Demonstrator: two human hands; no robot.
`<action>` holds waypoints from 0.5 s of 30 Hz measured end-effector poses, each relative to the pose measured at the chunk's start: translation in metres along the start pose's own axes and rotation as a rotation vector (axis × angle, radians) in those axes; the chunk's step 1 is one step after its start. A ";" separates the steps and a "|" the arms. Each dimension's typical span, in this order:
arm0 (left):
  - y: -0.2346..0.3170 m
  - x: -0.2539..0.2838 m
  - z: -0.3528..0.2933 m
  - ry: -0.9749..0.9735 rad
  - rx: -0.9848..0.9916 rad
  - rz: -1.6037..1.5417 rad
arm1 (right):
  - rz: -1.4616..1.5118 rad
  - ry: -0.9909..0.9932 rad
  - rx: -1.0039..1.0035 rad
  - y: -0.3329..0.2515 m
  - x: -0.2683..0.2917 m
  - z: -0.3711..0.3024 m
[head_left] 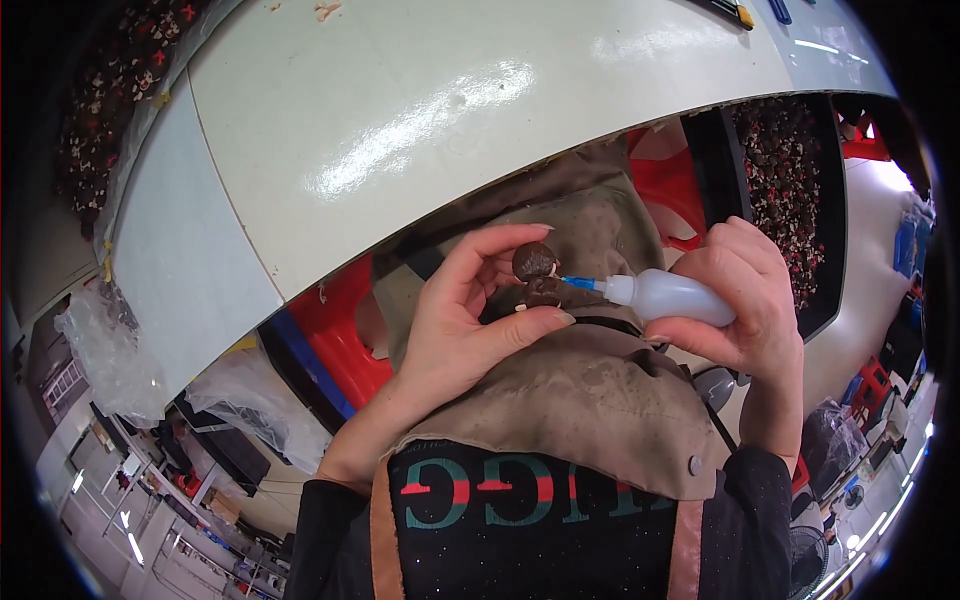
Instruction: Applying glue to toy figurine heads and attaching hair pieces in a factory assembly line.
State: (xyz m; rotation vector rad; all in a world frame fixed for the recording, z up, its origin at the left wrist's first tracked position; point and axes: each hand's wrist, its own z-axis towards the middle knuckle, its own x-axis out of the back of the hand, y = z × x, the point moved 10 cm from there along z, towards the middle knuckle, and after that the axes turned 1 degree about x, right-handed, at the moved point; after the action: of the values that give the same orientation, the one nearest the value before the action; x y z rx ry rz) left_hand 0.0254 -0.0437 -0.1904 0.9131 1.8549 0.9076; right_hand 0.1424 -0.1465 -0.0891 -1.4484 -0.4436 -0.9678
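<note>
My left hand (455, 325) holds a small dark brown figure (537, 262) between thumb and fingers, above my lap. It has a round upper part and a lower part with small pale bits; whether the two are joined I cannot tell. My right hand (750, 285) is wrapped round a translucent white squeeze bottle (680, 298) lying nearly sideways. Its thin blue nozzle (580, 283) points left and meets the figure between its upper and lower parts, or comes very close to it. A brown apron (560, 390) spreads under both hands.
A pale glossy table (450, 60) curves across ahead of me. At the right a black tray (835, 230) holds many small brown, red and cream pieces; a similar heap (120, 90) lies far left. Red stools (668, 190) and plastic bags (115, 350) stand around. A yellow-ended tool (743, 15) lies far right.
</note>
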 end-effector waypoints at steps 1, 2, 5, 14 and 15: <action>0.001 0.000 0.000 -0.003 -0.007 0.011 | -0.009 -0.009 0.001 -0.001 0.000 0.001; 0.001 0.000 -0.001 -0.007 -0.013 0.022 | -0.009 -0.009 0.001 -0.002 0.000 0.001; 0.001 -0.001 -0.001 0.008 0.006 0.016 | -0.054 -0.006 0.024 -0.005 0.002 0.001; 0.012 -0.007 0.007 0.038 -0.076 0.147 | -0.133 -0.010 0.023 -0.001 0.010 0.000; 0.017 -0.009 0.002 0.017 -0.096 0.136 | -0.058 -0.003 0.017 -0.003 0.010 -0.001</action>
State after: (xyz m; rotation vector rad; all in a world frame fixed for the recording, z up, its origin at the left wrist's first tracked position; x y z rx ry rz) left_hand 0.0340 -0.0429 -0.1733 0.9834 1.7639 1.0812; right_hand 0.1458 -0.1495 -0.0800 -1.4288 -0.4976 -1.0062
